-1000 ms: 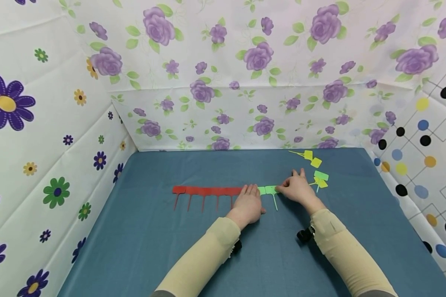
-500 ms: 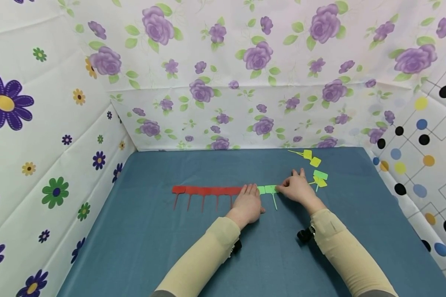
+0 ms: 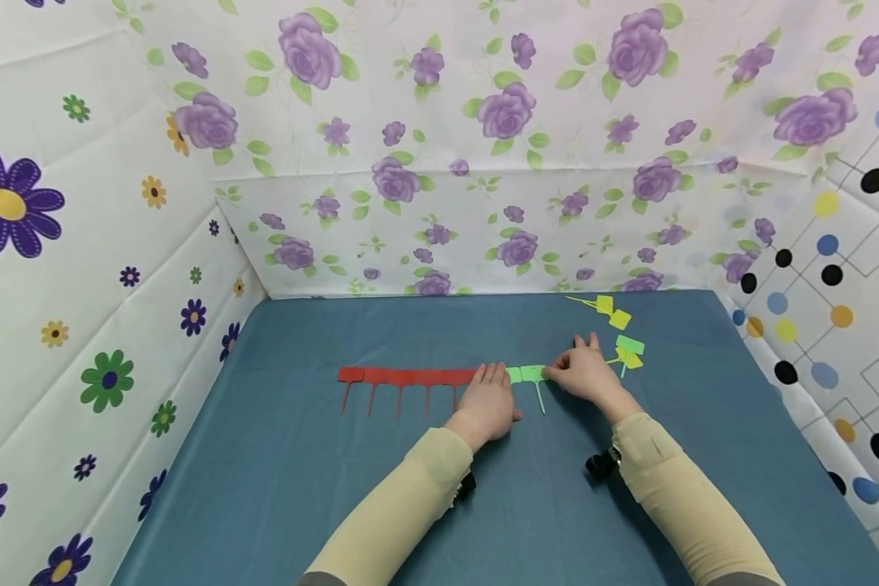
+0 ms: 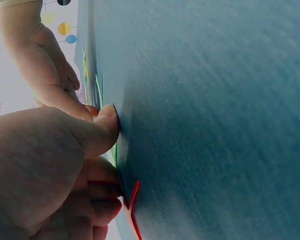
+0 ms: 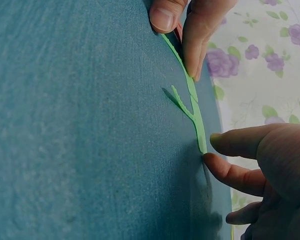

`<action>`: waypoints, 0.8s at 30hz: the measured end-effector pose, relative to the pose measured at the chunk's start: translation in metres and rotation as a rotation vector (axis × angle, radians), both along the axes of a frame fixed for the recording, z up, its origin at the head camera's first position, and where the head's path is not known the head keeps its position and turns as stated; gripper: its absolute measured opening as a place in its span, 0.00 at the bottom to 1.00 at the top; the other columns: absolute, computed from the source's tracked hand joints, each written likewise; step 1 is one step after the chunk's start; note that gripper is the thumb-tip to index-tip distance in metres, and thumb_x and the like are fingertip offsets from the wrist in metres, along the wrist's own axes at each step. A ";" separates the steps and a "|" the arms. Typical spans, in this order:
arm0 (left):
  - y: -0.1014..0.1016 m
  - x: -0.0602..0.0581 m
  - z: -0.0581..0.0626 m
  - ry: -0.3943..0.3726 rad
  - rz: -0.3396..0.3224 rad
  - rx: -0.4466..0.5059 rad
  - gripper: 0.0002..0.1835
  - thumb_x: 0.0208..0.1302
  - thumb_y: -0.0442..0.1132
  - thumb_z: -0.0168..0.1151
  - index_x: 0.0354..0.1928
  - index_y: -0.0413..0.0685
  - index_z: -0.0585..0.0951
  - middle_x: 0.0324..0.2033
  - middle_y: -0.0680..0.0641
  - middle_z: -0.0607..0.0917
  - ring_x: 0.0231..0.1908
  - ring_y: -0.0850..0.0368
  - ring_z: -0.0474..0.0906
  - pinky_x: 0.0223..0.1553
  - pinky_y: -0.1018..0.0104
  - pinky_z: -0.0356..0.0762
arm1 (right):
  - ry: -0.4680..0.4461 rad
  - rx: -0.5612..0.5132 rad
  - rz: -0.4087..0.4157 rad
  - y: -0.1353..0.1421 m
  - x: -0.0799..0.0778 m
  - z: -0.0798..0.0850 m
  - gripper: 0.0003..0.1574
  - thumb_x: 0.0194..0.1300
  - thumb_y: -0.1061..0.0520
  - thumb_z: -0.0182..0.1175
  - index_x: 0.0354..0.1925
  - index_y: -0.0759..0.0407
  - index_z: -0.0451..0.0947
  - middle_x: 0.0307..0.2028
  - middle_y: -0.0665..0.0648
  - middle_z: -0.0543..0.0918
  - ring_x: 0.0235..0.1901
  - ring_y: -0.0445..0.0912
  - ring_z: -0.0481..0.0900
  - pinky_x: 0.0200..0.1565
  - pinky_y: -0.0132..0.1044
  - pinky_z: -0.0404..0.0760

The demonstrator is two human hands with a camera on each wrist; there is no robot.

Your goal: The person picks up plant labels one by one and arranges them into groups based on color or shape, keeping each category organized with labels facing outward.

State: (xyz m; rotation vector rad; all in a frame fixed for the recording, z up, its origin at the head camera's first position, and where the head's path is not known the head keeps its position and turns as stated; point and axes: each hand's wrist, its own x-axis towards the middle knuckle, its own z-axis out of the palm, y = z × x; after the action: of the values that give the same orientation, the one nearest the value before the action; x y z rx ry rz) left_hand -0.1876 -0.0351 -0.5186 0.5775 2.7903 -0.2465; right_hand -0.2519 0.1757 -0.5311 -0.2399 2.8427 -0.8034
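Note:
A row of flat red tags point(image 3: 395, 376) with thin stems pointing towards me lies on the cloth. Green tags continue it to the right. My left hand point(image 3: 487, 405) rests over the join between red and green, fingers straight; in the right wrist view its thumb point(image 5: 165, 17) is at a green stem. At the row's right end, my right hand point(image 3: 586, 373) pinches the edge of the last green tag point(image 3: 531, 373) between thumb and index finger. The other right fingers fan out away from it. Some tags under the left hand are hidden.
Loose yellow tags point(image 3: 618, 318) lie near the back right edge of the blue cloth point(image 3: 278, 472). In front of them, a green tag point(image 3: 630, 344) overlaps more yellow. Patterned sheets point(image 3: 439, 220) stand at the back and both sides.
Both hands and the row of tags stay in the same place. Only the camera view has shifted very slightly.

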 end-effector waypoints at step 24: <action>-0.001 0.001 0.001 -0.002 -0.011 0.010 0.42 0.83 0.63 0.48 0.85 0.44 0.58 0.85 0.45 0.54 0.84 0.51 0.46 0.84 0.57 0.41 | 0.082 -0.104 0.002 0.021 0.009 -0.014 0.18 0.78 0.50 0.65 0.50 0.62 0.90 0.78 0.82 0.55 0.80 0.78 0.37 0.74 0.79 0.51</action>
State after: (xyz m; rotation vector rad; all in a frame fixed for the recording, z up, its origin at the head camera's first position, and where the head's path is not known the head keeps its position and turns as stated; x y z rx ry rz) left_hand -0.1869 -0.0359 -0.5178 0.5957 2.7883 -0.2342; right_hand -0.2431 0.1964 -0.5447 -0.2971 2.8793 -0.9638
